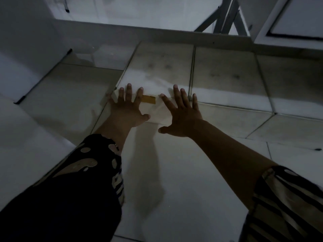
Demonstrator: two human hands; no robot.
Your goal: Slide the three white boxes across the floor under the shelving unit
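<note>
Dim, bluish room seen from above, floored in pale glossy tiles.

The pale square-tiled floor (225, 79) runs across the whole view, its dark grout lines slanting toward a low white skirting band (122, 30) at the far edge; a soft bright patch of light lies on the tiles near the middle, and the glaze mirrors faint shapes. At upper right stand grey angled metal legs (227, 16), crossing one another, beside a white panel with a dark-edged frame (297, 20). Along the left a large white flat-sided surface (22, 67) with a thin dark edge strip reaches down to the floor.
</note>
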